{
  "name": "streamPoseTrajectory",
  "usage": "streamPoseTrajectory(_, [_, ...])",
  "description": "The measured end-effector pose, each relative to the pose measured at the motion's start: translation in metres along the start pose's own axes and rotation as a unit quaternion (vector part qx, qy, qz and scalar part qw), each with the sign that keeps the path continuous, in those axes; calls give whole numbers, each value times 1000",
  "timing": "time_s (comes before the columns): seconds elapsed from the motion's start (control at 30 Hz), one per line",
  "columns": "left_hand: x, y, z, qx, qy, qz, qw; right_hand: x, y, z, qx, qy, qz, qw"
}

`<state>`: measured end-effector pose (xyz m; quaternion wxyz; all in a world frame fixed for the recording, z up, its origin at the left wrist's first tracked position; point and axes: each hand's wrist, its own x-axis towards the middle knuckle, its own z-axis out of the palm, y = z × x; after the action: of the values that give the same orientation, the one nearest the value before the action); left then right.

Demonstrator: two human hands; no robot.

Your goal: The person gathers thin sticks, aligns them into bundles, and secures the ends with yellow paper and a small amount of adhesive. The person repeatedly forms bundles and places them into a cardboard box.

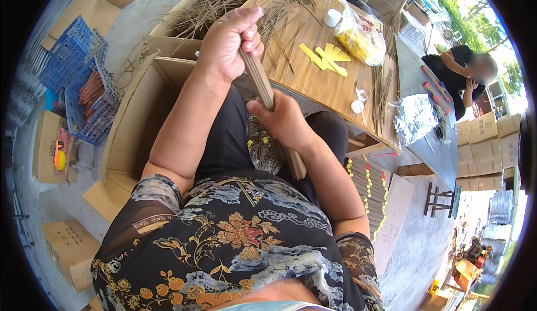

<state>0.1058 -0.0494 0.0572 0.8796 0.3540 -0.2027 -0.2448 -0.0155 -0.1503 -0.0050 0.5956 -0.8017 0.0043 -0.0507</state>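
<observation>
A bundle of thin, straight brown sticks slants across my lap, its lower end showing below my right wrist. My left hand is closed around the upper end, with the fingers curled over it. Lower down, my right hand wraps the middle of the same bundle, thumb lying along it. Both hands hang above my knees, just short of the wooden table's near edge. Yellow paper strips lie on the tabletop beyond my right hand. Whatever the fingers cover of the sticks is hidden.
Loose sticks fill a cardboard box beside the wooden table. A clear bag of yellow pieces and a white roll sit on top. Blue crates stand left. Banded stick bundles lie low right. Two people sit across.
</observation>
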Motion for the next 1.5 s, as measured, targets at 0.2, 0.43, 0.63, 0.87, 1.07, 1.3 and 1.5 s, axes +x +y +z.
streamPoseTrajectory(0.2, [-5,-1,8,7,-4,23,1000,-1,0,-7,98,-91,55,989])
streamPoseTrajectory(0.43, [-10,1,14,29,-8,50,998,4,-1,-17,-23,-80,-8,996])
streamPoseTrajectory(0.63, [-19,-13,25,37,-29,31,998,8,-21,-8,60,-53,3,997])
streamPoseTrajectory(0.87, [-17,-8,19,22,-150,16,988,3,-31,-9,82,-70,55,993])
streamPoseTrajectory(1.07, [-19,-4,20,-80,-164,73,981,8,-27,-9,15,59,-33,998])
streamPoseTrajectory(1.3, [-27,-15,26,50,-39,100,993,12,-18,-2,-135,151,-118,972])
streamPoseTrajectory(1.5, [-26,-11,36,26,-54,51,997,6,-20,-4,32,10,-75,997])
